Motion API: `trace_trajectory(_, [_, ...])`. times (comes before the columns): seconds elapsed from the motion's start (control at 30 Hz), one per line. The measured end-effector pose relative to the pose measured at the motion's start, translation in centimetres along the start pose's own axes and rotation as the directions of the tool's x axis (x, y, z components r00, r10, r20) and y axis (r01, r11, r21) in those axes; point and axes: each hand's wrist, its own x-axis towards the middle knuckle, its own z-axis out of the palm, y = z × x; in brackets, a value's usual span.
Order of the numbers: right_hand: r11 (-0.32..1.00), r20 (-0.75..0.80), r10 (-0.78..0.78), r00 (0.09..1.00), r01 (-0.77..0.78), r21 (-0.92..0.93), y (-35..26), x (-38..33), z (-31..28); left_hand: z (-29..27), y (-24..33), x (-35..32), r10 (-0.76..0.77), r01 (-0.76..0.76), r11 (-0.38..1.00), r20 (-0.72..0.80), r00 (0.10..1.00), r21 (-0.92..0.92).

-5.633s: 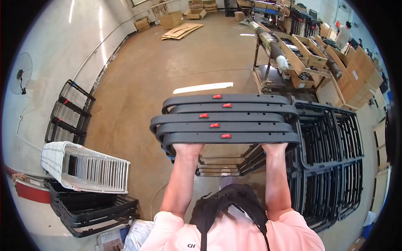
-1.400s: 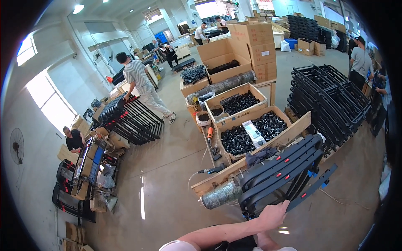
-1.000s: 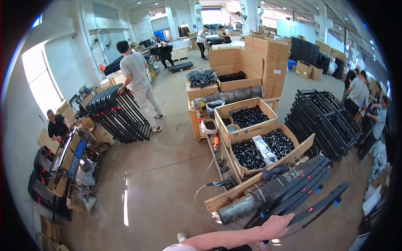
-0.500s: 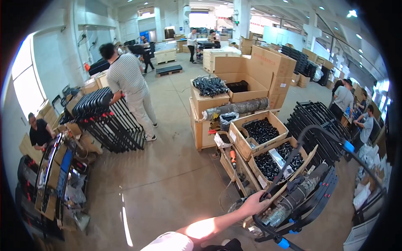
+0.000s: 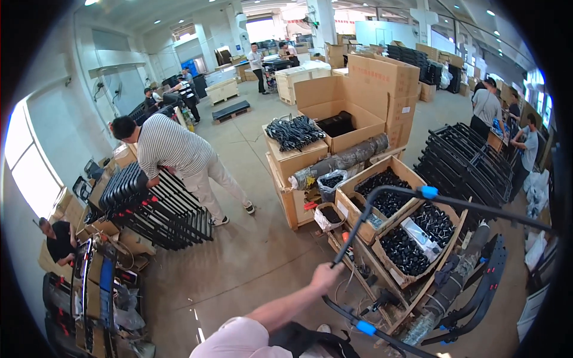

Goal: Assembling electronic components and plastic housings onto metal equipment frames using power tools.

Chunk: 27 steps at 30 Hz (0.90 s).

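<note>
My left hand (image 5: 327, 277) reaches in from the lower edge, its fingers closed round a bent black tube frame (image 5: 382, 192). Blue sleeves sit on the frame's upper bar and lower bar. The frame is raised at a slant in front of a cardboard-lined crate (image 5: 412, 238) of small black parts. Beyond this crate stands a wooden box (image 5: 391, 182) of similar parts. Other curved black pieces (image 5: 486, 283) with red and blue marks lie by a wrapped roll (image 5: 444, 289) at the right. My right hand is not in view.
A small bin (image 5: 328, 216) stands beside the boxes. Tall cartons (image 5: 382, 77) rise behind. Stacked black frames stand at left (image 5: 161, 206) and right (image 5: 465, 158). A person in a striped shirt (image 5: 176, 143) bends over the left stack. Another person sits at far left (image 5: 59, 241).
My left hand has moved left and slightly up, bringing the tube frame with it across the boxes. The person in stripes now bends lower over the stack.
</note>
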Motion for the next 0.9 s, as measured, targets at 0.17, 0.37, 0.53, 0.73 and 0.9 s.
trace_trajectory(0.17, [0.976,0.425,-0.153,0.892,0.203,-0.074,0.0,-8.1,8.9,-8.0,2.2,12.8,0.036,-0.035,0.999,-0.037,0.999,0.018])
trace_trajectory(0.37, [0.967,0.254,0.007,0.967,0.058,-0.249,5.0,-14.6,18.9,-14.5,7.2,29.7,0.09,-0.089,0.996,-0.058,0.994,0.022])
trace_trajectory(0.53, [0.936,0.123,0.054,0.991,-0.007,-0.352,9.0,-23.7,29.0,-18.1,10.9,44.1,0.097,-0.091,0.959,-0.009,0.995,0.268])
trace_trajectory(0.73, [0.916,-0.072,0.155,0.985,-0.17,-0.363,16.2,-26.3,32.7,-20.5,16.5,52.5,0.075,-0.115,0.847,0.098,0.992,0.519])
trace_trajectory(0.9, [0.823,-0.086,0.234,0.968,-0.244,-0.513,20.4,-25.1,30.3,-19.9,14.6,57.1,0.068,-0.136,0.789,0.134,0.989,0.599])
